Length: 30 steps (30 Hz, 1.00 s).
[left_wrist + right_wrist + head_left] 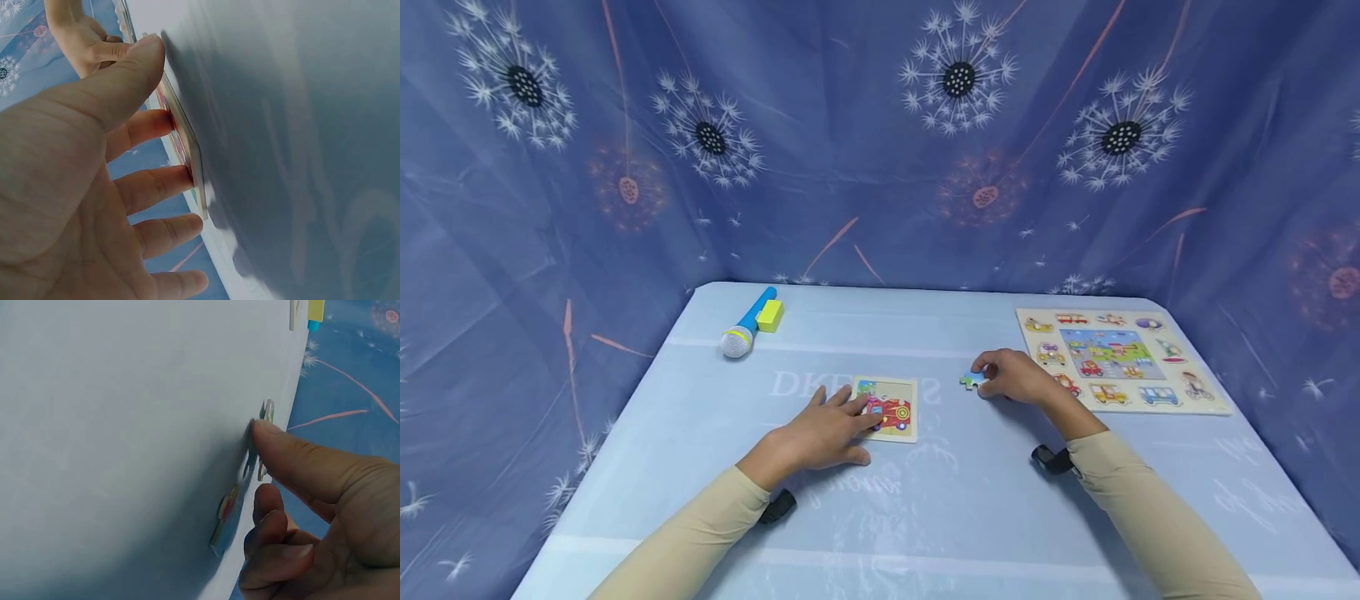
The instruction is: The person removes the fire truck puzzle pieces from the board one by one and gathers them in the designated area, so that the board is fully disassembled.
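Observation:
A small square jigsaw puzzle board [895,423] with a red car picture lies on the table. The left hand [827,433] rests on its left part with spread fingers; in the left wrist view, fingertips [181,177] touch the board's face. To the right, the right hand [1011,375] pinches a blue and green jigsaw piece [972,381] close to the tabletop. The thumb [275,440] covers part of that piece [269,411] in the right wrist view. A second jigsaw piece [225,519] lies in the shadow below the curled fingers.
A larger wooden vehicle puzzle board [1101,400] lies at the right. At the back left are a blue toy microphone [748,321] and a yellow block [770,316]. The pale blue covered table [715,475] meets a dandelion-patterned curtain [820,167] behind.

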Motion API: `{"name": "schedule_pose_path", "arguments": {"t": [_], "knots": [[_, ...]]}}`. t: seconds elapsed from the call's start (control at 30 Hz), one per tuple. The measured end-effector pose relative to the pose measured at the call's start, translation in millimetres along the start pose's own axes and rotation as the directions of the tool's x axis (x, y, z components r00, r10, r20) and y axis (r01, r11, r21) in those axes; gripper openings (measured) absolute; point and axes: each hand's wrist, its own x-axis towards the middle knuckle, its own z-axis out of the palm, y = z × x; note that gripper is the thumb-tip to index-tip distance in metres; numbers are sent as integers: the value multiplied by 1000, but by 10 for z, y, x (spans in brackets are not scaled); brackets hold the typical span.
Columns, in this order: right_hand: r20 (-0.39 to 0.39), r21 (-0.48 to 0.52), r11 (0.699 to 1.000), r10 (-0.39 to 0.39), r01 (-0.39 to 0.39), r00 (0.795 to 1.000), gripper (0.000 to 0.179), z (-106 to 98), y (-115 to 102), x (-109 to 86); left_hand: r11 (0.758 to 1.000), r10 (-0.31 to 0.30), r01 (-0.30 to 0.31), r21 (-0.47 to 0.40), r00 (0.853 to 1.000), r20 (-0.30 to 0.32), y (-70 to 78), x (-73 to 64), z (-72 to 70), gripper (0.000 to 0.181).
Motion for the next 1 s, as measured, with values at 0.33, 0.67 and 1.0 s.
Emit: {"name": "schedule_pose_path", "arguments": {"t": [0.33, 0.67, 1.0], "knots": [[5, -30, 1000, 9, -9, 1000, 31, -6, 68, -17, 1000, 4, -4, -14, 1000, -8, 7, 4, 6, 65], [-66, 45, 999, -22, 25, 998, 36, 71, -242, 40, 1000, 7, -8, -14, 1000, -19, 9, 5, 13, 64], [79, 413, 910, -70, 31, 994, 36, 605, -909, 263, 1000, -3, 3, -1, 1000, -9, -9, -12, 10, 65]]}}
